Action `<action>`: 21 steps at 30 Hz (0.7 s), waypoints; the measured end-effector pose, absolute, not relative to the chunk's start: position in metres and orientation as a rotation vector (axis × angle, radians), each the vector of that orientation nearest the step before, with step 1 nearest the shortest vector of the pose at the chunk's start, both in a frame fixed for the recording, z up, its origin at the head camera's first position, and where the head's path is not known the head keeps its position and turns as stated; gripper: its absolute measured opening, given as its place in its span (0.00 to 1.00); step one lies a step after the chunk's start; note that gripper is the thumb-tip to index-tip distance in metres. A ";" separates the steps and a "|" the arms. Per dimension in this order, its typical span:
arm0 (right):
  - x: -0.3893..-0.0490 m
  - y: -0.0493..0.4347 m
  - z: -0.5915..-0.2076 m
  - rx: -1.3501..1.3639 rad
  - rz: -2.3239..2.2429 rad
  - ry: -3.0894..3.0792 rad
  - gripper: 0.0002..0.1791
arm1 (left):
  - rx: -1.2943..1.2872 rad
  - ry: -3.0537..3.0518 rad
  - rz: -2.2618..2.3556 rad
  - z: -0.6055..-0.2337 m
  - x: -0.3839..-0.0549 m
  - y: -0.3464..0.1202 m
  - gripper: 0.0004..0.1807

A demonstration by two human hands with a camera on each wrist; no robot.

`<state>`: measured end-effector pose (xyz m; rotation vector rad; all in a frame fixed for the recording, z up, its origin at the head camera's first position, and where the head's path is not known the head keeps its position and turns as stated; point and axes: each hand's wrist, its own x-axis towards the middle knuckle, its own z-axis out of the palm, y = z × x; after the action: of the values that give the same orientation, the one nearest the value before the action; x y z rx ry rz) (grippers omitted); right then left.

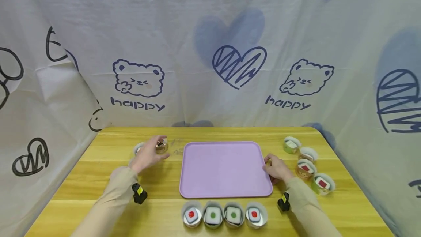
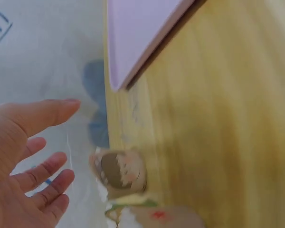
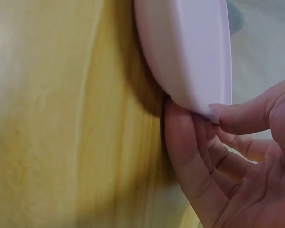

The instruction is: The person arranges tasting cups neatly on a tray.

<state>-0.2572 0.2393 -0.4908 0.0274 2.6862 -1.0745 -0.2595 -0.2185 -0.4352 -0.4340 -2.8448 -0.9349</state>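
Observation:
A pale purple rectangular tray (image 1: 224,169) lies on the wooden table. My right hand (image 1: 277,168) is at its right edge; in the right wrist view the thumb (image 3: 242,116) rests on the rim and the other fingers are curled beneath it, pinching the tray's edge (image 3: 202,71). To the left of the tray, my left hand (image 1: 148,156) is in the air near two paper cups, its thumb and fingers spread and holding nothing. One cup (image 2: 121,171) has a cartoon face printed on it. The second cup (image 1: 137,147) is partly hidden behind the hand.
Several paper cups with small square cakes stand in a row (image 1: 213,215) in front of the tray. Several more cups (image 1: 306,168) stand along the table's right side. A printed white cloth (image 1: 187,94) hangs behind the wooden table (image 1: 158,207).

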 end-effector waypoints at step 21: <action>-0.259 0.236 -0.488 -0.089 -0.868 2.882 0.08 | -0.106 -3.213 -0.623 -0.436 -0.303 -0.239 0.58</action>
<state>-0.2592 0.2358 -0.4880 -0.0886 2.8825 -0.8677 -0.3035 -0.2388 -0.4356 -0.1059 -3.2134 -0.6228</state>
